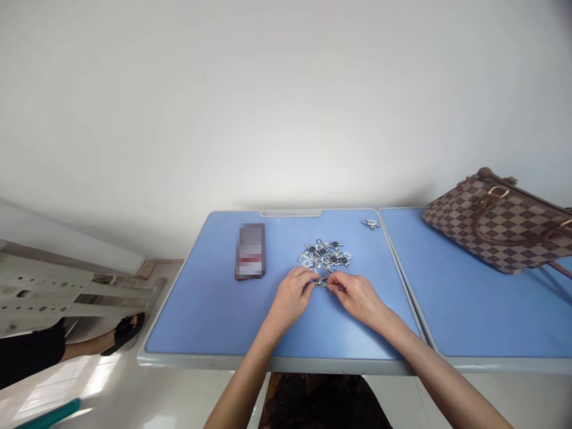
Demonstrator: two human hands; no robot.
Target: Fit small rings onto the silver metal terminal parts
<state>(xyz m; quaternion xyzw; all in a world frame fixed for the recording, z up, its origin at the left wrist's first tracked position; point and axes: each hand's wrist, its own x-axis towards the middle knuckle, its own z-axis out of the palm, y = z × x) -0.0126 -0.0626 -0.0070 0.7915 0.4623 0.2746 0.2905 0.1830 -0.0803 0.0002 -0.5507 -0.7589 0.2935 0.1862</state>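
Observation:
On the blue desk (214, 310), a pile of small hardware (325, 253) lies in front of me: silvery metal parts, rings and round black pieces. At its near side, my left hand (292, 295) and my right hand (357, 296) come close together, with fingertips pinched. Small silvery metal parts (320, 283) show between them, and both hands grip at these. Their exact kind is too small to make out, and the fingers cover some of them. A separate little cluster of similar metal parts (370, 224) lies near the desk's back right corner.
A phone (250, 251), its screen blurred, lies left of the pile. On the adjoining desk (482, 316) stands a brown checkered handbag (496, 220). The wall (286, 119) rises behind. At the lower left are a pale chair (40, 292) and another person's sandalled foot (127, 329).

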